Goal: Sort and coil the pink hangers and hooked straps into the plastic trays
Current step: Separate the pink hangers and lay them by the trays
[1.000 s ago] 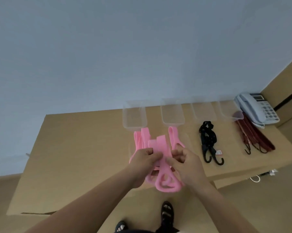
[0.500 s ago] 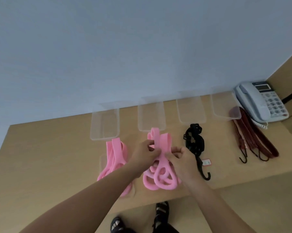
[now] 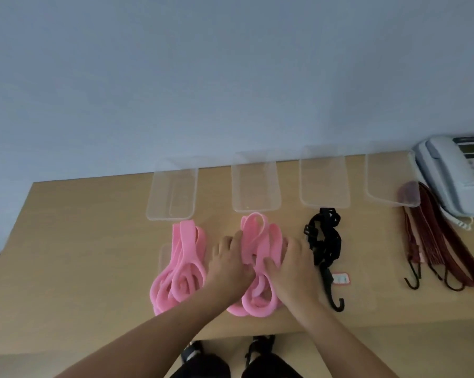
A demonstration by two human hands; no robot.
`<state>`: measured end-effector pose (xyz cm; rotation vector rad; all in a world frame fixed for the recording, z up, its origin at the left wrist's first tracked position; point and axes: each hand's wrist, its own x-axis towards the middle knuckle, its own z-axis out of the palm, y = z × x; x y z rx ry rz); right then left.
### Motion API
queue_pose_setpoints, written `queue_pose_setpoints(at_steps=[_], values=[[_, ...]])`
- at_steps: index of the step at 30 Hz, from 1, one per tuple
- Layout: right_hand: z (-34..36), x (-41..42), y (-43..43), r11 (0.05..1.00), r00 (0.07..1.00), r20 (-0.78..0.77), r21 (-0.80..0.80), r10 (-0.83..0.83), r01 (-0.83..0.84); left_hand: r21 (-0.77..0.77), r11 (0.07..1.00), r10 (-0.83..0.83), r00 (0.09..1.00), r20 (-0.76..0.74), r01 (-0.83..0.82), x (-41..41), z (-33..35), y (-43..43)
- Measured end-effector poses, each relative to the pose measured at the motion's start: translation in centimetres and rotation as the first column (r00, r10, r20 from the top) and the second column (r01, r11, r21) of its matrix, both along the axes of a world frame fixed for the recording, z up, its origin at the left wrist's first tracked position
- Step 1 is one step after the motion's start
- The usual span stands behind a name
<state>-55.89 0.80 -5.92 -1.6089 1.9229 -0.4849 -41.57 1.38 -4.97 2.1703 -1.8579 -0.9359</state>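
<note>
Table (image 3: pixel 80 255): four trays (image 3: pixel 173 192) lined across twelve, pink bundle (image 3: pixel 260 241) dead centre, second bundle (image 3: pixel 181 266) at nine, black strap (image 3: pixel 324 249) at three, red straps (image 3: pixel 432 241) beyond, phone (image 3: pixel 448 173) at two.

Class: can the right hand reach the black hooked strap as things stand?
Probably yes: the black hooked strap lies beside the right hand, nothing between, though it presses the pink hangers.
</note>
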Motion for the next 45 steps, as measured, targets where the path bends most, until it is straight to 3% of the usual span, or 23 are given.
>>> queue_pose_setpoints(at_steps=[6,14,18,23,26,32,36,40,45], values=[[-0.9,-0.5,0.2,0.960,0.958,-0.076,0.052,0.277,-0.274,0.000,0.978,-0.207,0.967,0.147,0.209,0.6,-0.2,0.9],[-1.3,-0.9,-0.1,0.927,0.916,-0.147,0.026,0.373,-0.374,0.047,0.964,-0.267,0.952,0.147,0.263,0.8,0.2,1.4],[-0.4,-0.7,-0.3,0.912,0.885,-0.245,-0.009,0.396,-0.411,0.045,0.966,-0.257,0.962,0.091,0.254,1.5,1.1,1.4],[2.6,1.4,-0.3,0.901,0.770,-0.531,-0.028,0.354,-0.434,-0.071,0.992,-0.106,0.994,0.034,0.108,4.0,2.8,2.9],[4.4,3.8,1.0,0.871,0.751,-0.543,-0.070,0.376,-0.487,-0.136,0.990,-0.033,0.998,0.053,0.040,6.5,3.6,5.5],[6.9,11.4,7.3,0.687,0.653,-0.389,-0.065,0.650,-0.723,-0.238,0.952,0.190,0.981,-0.037,-0.194,12.9,5.5,15.9],[7.6,17.0,13.8,0.526,0.514,-0.333,-0.060,0.791,-0.848,-0.246,0.888,0.394,0.919,-0.031,-0.389,17.6,6.1,26.2],[8.4,22.6,20.7,0.332,0.345,-0.291,-0.097,0.892,-0.938,-0.236,0.784,0.595,0.803,0.020,-0.575,21.3,6.3,37.4],[9.3,29.0,29.4,0.072,0.096,-0.271,-0.097,0.958,-0.993,-0.228,0.578,0.808,0.588,0.027,-0.784,24.1,6.2,50.2]])
